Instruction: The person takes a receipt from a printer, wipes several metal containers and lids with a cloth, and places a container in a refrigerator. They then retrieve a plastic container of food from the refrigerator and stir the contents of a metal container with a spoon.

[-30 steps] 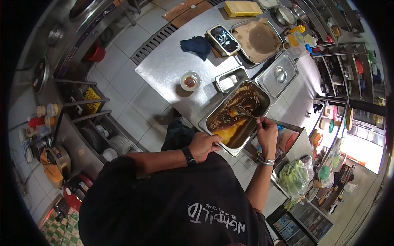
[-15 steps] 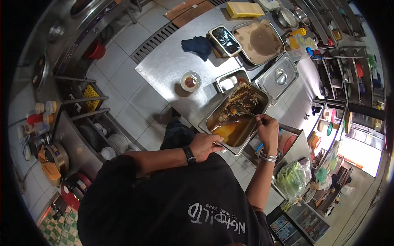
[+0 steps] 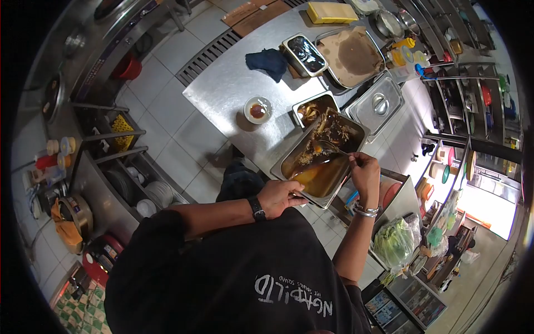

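A deep steel food pan (image 3: 282, 161) is tilted toward the table, its far end over a smaller steel pan (image 3: 315, 99). Inside the deep pan are brown oily liquid (image 3: 320, 175) and clumps of browned bits (image 3: 336, 130). My left hand (image 3: 280, 199) grips the near left corner of its rim. With my right hand (image 3: 364, 170) I hold the handle of a metal spoon (image 3: 327, 147), whose bowl rests among the bits. Brown, oily food (image 3: 309, 113) lies in the smaller pan.
The steel table (image 3: 222, 92) bears a small bowl with brown liquid (image 3: 258, 110), a dark cloth (image 3: 267, 64), a container of dark sauce (image 3: 306, 54), a paper-lined tray (image 3: 351, 54) and a steel lid (image 3: 380, 104). Shelves with plates (image 3: 158, 193) stand left.
Brown food and liquid have run from the deep pan into the smaller one, which looked bare before. The bits in the deep pan have shifted and thinned. Both hands have barely moved.
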Tool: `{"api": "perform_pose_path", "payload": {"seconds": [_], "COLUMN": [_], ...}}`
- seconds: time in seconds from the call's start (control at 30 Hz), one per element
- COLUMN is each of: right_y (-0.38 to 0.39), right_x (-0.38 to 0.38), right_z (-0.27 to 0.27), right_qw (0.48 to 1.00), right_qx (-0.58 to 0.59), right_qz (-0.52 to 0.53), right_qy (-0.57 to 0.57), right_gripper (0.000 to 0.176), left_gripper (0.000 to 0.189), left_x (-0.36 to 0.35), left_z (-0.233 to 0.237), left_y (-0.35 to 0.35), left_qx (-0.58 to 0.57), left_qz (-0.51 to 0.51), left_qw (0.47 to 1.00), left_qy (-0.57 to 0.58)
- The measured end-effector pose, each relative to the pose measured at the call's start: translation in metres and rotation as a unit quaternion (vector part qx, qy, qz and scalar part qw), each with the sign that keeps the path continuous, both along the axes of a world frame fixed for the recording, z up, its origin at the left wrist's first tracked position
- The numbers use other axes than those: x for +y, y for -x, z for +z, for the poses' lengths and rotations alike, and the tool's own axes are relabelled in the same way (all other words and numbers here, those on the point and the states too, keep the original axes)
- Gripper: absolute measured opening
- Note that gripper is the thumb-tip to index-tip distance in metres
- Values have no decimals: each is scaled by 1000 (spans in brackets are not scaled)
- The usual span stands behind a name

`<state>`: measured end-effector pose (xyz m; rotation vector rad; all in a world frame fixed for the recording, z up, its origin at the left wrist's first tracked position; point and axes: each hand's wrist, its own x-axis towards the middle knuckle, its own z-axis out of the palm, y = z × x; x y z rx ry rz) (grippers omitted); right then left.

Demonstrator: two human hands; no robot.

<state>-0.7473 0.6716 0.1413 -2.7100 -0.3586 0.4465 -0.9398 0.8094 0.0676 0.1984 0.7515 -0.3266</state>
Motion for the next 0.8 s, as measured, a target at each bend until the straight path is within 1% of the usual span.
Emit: {"api": "perform_pose_path", "payload": {"seconds": [0.13,0.27,0.33,0.43,0.57,0.63,0.8], "right_y": [-2,-1,-3,-2,-5,-5,-10], "right_x": [0,1,-1,2,4,9,10], "right_z": [-1,0,-4,0,0,4,3], "right_qw": [1000,1000,999,1000,1000,1000,999], "right_qx": [3,-2,-27,-16,-12,-6,-17], "right_qz": [5,9,31,23,21,15,24], "right_qy": [9,9,7,9,11,16,15], "right_gripper": [18,18,20,21,21,18,19], "left_gripper": [26,28,29,29,28,27,23], "left_x": [2,2,2,3,0,0,4], "left_z": [5,6,3,8,3,2,8], "left_y": [-1,-1,-1,-1,-2,-3,-6], "left_qx": [5,-1,-11,-7,-7,-7,9], "left_qz": [-5,-2,-8,0,-2,-2,4], "left_qw": [999,999,999,999,999,998,997], "left_qy": [37,42,42,43,52,59,79]}}
